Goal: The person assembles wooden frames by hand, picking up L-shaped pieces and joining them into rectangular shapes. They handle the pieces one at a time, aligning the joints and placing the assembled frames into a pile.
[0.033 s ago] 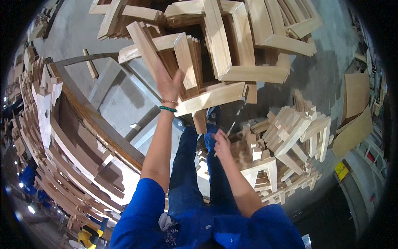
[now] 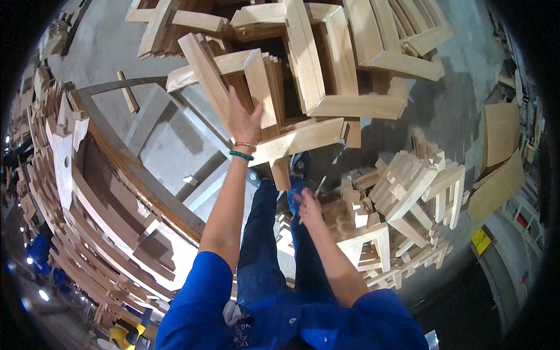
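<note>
My left hand (image 2: 244, 122) is wrapped round part of a pale wooden frame (image 2: 303, 142), its thumb apart from the fingers. The frame's long upright piece runs away from me, a cross rail stretches to the right, and a short stub points toward my feet. My right hand (image 2: 309, 208), lower and in front of my right leg, is closed round a thin, pale stick-like tool (image 2: 320, 184). Its upper end sticks out past the fingers; the kind of tool cannot be made out. Beyond the left hand stand several stacked wooden frames (image 2: 335, 107) with mitred corners.
A heap of small jointed wooden pieces (image 2: 408, 184) lies to my right. On the left, a long rack (image 2: 125, 169) holds curved wooden parts. A grey frame (image 2: 146, 116) and a loose wood strip (image 2: 127, 92) are on the floor. Cardboard sheets (image 2: 500, 140) stand at far right.
My left hand has shifted slightly down and right along the wood. The right hand has dropped a little, with the thin tool still in it.
</note>
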{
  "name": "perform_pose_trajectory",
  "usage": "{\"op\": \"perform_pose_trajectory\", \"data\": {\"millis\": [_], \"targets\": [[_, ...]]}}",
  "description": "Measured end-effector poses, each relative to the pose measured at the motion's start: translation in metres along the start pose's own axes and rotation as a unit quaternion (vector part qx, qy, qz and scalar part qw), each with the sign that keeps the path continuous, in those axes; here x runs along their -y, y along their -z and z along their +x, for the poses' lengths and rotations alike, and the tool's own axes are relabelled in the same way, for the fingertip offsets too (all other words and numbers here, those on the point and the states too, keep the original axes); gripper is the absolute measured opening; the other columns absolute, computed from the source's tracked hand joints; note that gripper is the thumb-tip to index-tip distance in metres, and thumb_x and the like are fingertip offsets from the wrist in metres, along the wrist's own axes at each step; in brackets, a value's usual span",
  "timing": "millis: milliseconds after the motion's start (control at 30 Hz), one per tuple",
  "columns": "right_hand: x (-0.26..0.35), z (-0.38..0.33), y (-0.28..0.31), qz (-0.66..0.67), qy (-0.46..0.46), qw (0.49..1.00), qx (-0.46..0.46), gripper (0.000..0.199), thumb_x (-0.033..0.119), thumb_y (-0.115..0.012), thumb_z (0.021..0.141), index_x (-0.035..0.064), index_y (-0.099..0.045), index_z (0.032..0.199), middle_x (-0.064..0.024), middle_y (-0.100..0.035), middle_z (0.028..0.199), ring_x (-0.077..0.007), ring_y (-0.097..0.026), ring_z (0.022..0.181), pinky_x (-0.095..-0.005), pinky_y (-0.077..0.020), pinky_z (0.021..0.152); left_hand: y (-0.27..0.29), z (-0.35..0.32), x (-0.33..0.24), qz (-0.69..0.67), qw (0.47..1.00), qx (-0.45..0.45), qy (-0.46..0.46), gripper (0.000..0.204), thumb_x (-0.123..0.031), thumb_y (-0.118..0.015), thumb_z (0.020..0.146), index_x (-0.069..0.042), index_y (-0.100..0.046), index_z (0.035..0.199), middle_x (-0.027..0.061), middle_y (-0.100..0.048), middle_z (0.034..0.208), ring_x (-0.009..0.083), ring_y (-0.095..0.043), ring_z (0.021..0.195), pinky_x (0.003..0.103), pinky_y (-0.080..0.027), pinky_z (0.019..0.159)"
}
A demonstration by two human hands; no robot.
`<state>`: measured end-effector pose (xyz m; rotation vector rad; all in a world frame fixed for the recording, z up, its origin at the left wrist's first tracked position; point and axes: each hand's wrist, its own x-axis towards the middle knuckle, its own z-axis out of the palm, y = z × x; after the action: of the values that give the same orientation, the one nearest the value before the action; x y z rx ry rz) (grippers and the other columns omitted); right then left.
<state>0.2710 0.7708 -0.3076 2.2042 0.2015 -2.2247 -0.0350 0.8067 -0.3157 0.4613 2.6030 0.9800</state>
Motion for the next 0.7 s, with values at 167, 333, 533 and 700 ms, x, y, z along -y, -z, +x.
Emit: {"op": "perform_pose_trajectory", "data": {"millis": [167, 333, 533, 700], "targets": [[-0.022, 0.015, -0.047, 0.08, -0.254, 0.955, 0.128, 0.059, 0.056, -0.049, 0.089, 0.0125, -0.039, 0.127, -0.0302, -0.054, 0.118, -0.0049, -0.026, 0.037, -0.0194, -0.0235, 0.033, -0.015, 0.028, 0.066, -0.15, 0.96, 0.158, 0.174, 0.089, -0.044, -0.085, 0.056, 0.01, -0.043, 0.113, 0.0238, -0.061, 0.105, 0.0326, -0.061, 0.099, 0.038, -0.049, 0.085], [-0.017, 0.036, -0.058, 0.199, -0.206, 0.944, 0.162, 0.06, 0.052, -0.042, 0.094, -0.0005, -0.034, 0.122, -0.0323, -0.042, 0.131, -0.0033, -0.027, 0.042, -0.0172, -0.0214, 0.035, -0.056, 0.02, 0.035, -0.012, 0.97, 0.15, 0.19, 0.067, -0.038, -0.081, 0.058, 0.006, -0.05, 0.099, 0.024, -0.063, 0.094, 0.0351, -0.063, 0.089, 0.041, -0.05, 0.077], [-0.015, 0.031, -0.063, 0.199, -0.196, 0.947, 0.159, 0.061, 0.051, -0.044, 0.094, 0.0012, -0.032, 0.126, -0.0319, -0.042, 0.131, -0.0036, -0.026, 0.043, -0.0164, -0.0219, 0.036, -0.047, 0.024, 0.026, 0.012, 0.964, 0.161, 0.211, 0.064, -0.038, -0.08, 0.057, 0.005, -0.05, 0.095, 0.0236, -0.063, 0.091, 0.0361, -0.063, 0.087, 0.041, -0.05, 0.077], [-0.01, 0.023, -0.06, 0.116, -0.156, 0.962, 0.19, 0.061, 0.054, -0.045, 0.092, 0.0009, -0.037, 0.123, -0.0295, -0.043, 0.132, -0.0038, -0.024, 0.042, -0.0163, -0.023, 0.036, -0.031, 0.02, 0.001, -0.03, 0.974, 0.115, 0.192, 0.097, -0.044, -0.081, 0.061, 0.011, -0.035, 0.126, 0.0294, -0.053, 0.119, 0.0356, -0.054, 0.112, 0.037, -0.045, 0.092]]}}
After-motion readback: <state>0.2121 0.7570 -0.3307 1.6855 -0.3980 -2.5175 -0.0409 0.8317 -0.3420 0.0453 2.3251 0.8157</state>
